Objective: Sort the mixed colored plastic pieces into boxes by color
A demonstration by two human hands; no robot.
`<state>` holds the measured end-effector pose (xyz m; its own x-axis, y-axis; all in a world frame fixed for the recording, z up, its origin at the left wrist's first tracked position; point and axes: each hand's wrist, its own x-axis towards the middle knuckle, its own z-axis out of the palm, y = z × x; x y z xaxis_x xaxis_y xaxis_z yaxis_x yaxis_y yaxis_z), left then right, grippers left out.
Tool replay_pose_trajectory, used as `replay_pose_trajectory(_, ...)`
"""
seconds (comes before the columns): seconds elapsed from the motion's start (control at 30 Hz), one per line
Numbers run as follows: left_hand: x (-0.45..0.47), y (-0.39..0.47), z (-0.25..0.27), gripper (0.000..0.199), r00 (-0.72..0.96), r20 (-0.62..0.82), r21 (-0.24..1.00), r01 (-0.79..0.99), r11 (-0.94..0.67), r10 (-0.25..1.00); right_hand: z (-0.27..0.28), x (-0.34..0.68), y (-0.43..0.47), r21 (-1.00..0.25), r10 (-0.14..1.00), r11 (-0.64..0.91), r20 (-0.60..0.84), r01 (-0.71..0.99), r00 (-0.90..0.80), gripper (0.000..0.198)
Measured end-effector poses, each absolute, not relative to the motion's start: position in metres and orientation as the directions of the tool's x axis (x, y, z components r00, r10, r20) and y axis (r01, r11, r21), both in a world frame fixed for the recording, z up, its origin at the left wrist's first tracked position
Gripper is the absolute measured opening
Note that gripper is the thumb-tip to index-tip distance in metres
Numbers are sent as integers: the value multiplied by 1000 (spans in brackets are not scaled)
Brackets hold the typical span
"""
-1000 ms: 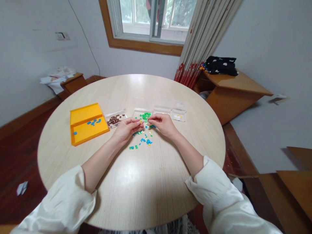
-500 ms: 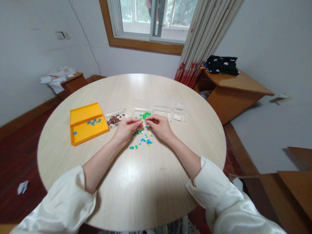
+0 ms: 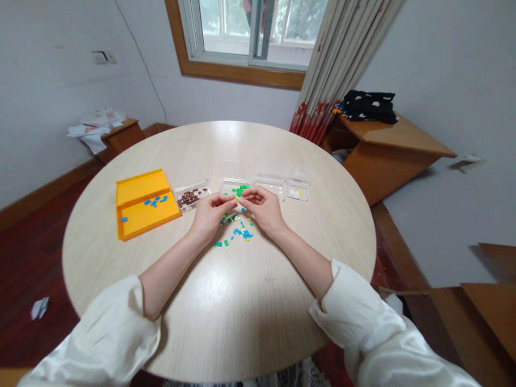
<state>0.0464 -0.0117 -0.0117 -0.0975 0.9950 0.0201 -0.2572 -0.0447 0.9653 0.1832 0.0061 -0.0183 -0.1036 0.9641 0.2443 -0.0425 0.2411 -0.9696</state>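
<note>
Both hands up front, near each other, fingertips almost meeting. Left hand [image 3: 207,215]: thumb and forefinger pinched, tips aimed at the right hand [image 3: 266,210], other fingers curled under, mostly hidden. Right hand mirrors it, thumb and forefinger drawn close together, tips toward the left; too small to tell if they touch. Backs of both hands face up and outward. Wrists fairly straight. Left forearm [image 3: 171,279] slants from behind and left of its hand, right forearm [image 3: 308,258] from behind and right. Both bare up to loose cream sleeves [image 3: 108,322], bunched nearer the body.
</note>
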Motion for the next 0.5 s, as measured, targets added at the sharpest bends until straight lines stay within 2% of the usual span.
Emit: replay_pose_trajectory(0.5,46,-12,-13,15,-116,134,980,-133,-149,984,-19,179,4,-962,969,228,239,-151,-63,30)
